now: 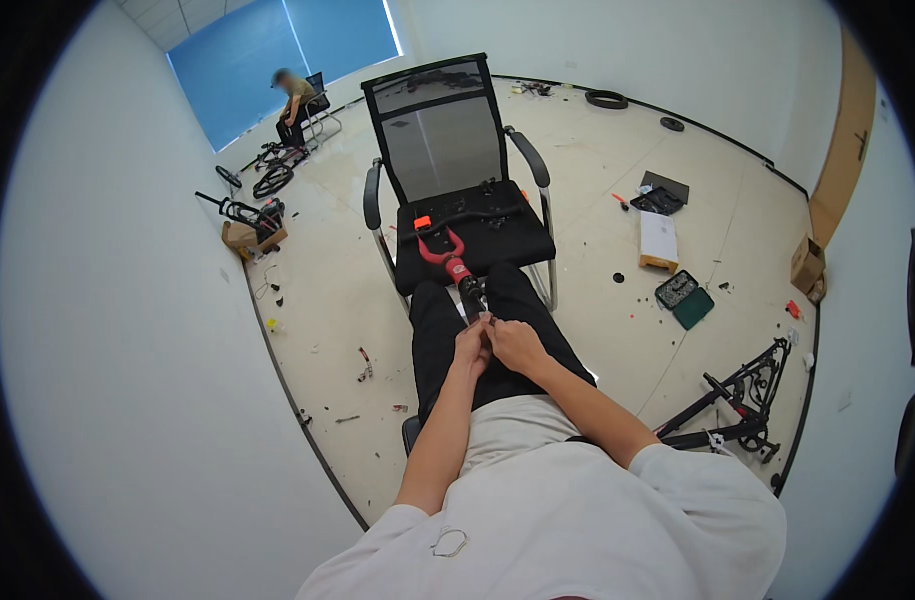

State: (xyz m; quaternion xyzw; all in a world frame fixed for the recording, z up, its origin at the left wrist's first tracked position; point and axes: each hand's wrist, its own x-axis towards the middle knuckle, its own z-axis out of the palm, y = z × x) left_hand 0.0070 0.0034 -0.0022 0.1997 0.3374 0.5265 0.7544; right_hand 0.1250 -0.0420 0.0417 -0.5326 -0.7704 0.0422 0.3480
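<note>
A red and black forked bicycle part (457, 268) lies between my thighs, its red two-pronged end resting at the near edge of the black chair seat (429, 277) and its black shaft pointing toward me. My left hand (469, 346) is closed at the near end of that shaft. Close beside it my right hand (514, 344) is closed too, its fingertips pinched at the same spot. Whatever small thing lies between the right fingers is too small to make out. A black handlebar (477, 213) and a small orange object (423, 223) lie on the seat.
On the floor to the right are a green case (689, 306), a white board (658, 238) and a black bicycle frame (745, 408). Loose parts (365, 365) lie at left, near a cardboard box (242, 237). Another person (295, 105) sits at the far left.
</note>
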